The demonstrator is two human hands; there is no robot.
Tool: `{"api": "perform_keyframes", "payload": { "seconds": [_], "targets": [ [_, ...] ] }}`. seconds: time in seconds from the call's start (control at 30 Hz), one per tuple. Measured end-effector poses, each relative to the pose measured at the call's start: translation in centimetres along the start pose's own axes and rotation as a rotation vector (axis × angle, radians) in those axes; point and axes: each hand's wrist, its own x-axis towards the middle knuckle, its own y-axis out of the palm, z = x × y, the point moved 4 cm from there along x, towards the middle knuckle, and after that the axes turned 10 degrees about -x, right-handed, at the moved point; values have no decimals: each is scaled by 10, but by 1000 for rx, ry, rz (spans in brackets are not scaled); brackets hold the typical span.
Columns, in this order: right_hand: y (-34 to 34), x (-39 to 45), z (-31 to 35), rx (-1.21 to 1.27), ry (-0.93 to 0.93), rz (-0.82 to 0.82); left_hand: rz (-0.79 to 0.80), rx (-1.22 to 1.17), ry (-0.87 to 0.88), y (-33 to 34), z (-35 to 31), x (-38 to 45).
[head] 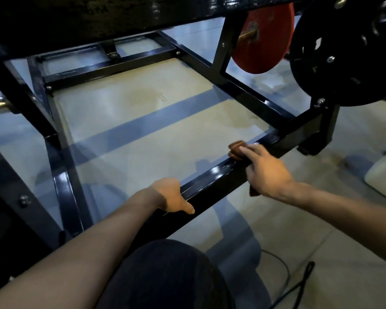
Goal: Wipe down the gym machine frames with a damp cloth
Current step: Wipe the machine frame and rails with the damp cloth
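Two bare hands work on the glossy black square-tube base rail (212,177) that runs diagonally across the lower centre of the frame. The left hand (172,196) hooks over the rail at centre, fingers curled out of sight behind it, probably as a brace. The right hand (265,168), right of centre, presses a crumpled reddish-brown cloth (236,149) onto the rail's top with fingers wrapped around it, likely mid-wipe. Motion blur softens that hand. Most of the cloth is hidden beneath the palm; whether it is damp cannot be told.
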Motion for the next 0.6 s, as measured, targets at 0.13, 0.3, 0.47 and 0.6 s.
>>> {"api": "perform_keyframes", "payload": {
  "seconds": [0.13, 0.3, 0.47, 0.6],
  "targets": [
    [6, -48, 63, -80, -399, 69, 8, 16, 7, -2, -2, -1],
    [5, -21, 22, -220, -470, -48, -12, 28, 5, 0, -3, 0],
    [-11, 18, -53, -149, 95, -41, -5, -4, 3, 1, 3, 3],
    [-6, 6, -15, -56, 101, -41, -14, -9, 9, 1, 4, 4]
  ]
}}
